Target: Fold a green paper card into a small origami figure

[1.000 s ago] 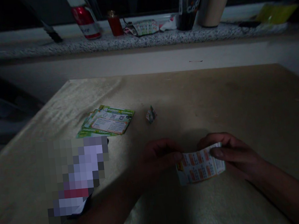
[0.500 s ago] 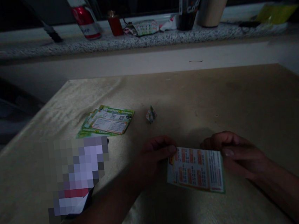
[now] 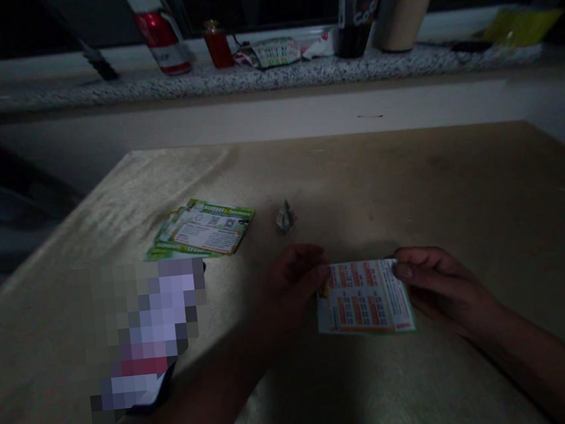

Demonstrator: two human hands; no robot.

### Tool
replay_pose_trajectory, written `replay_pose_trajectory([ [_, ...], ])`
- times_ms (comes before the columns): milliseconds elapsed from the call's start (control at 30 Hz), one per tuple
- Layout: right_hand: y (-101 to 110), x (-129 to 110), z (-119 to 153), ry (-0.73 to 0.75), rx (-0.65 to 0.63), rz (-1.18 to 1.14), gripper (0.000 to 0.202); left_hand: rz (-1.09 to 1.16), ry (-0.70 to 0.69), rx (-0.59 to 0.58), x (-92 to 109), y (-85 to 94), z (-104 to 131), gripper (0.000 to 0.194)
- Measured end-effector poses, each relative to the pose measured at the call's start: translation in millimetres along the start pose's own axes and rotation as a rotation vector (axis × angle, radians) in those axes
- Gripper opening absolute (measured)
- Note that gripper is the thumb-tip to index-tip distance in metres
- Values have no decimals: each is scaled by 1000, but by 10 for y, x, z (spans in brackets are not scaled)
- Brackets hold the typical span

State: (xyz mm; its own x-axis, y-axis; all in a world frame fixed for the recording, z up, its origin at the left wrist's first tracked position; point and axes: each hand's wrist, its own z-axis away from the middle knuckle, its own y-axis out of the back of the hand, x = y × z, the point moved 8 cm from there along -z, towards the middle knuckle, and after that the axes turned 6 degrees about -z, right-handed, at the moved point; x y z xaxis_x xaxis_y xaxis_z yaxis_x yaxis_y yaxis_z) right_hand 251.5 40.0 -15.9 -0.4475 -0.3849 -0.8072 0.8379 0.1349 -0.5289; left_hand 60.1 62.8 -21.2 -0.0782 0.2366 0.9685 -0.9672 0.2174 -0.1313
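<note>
A small printed leaflet point(image 3: 364, 301) with orange blocks and rows of tiny text is held above the table, its printed side towards me. My left hand point(image 3: 299, 280) has its thumb on the leaflet's upper left corner, with the fingers curled behind. At the upper right corner, my right hand point(image 3: 436, 280) pinches the sheet between thumb and fingers. Beyond my left hand stands a small folded paper piece point(image 3: 286, 218) with a pointed top. To its left lies a fanned stack of green and white leaflets point(image 3: 204, 229).
A phone point(image 3: 150, 345), partly blurred out, lies on the table point(image 3: 409, 180) beside my left forearm. On the granite sill point(image 3: 151, 90) are a red and white can point(image 3: 164, 43), a red bottle point(image 3: 219, 48), a crumpled wrapper point(image 3: 274, 53), a dark drink cup point(image 3: 357, 25) and a tan cylinder point(image 3: 407, 6).
The leaflet has moved up and levelled out, its right side rising. My right hand has shifted left and now has its thumb over the upper right corner.
</note>
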Motion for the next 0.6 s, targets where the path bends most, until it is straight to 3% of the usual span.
replay_pose_trajectory([
  [67, 33, -20, -14, 16, 38, -17, 20, -267, -186, 29, 190, 8, 69, 36],
  [133, 64, -37, -24, 22, 79, -51, 18, -603, -493, 19, 446, -95, 218, 50],
  [167, 74, -40, -27, 17, 96, -68, 18, -720, -580, -23, 498, -173, 286, 58],
  [233, 81, -39, -29, 4, 113, -91, 17, -835, -637, -42, 533, -241, 368, 84],
  [367, 70, -49, -35, 18, 101, -90, 14, -874, -762, 132, 650, -210, 474, 110],
  [467, 64, -38, -42, 9, 87, -82, 13, -990, -894, 113, 690, -286, 515, 96],
  [600, 37, -41, -32, -8, 83, -72, 12, -1097, -872, -110, 566, -388, 442, 56],
])
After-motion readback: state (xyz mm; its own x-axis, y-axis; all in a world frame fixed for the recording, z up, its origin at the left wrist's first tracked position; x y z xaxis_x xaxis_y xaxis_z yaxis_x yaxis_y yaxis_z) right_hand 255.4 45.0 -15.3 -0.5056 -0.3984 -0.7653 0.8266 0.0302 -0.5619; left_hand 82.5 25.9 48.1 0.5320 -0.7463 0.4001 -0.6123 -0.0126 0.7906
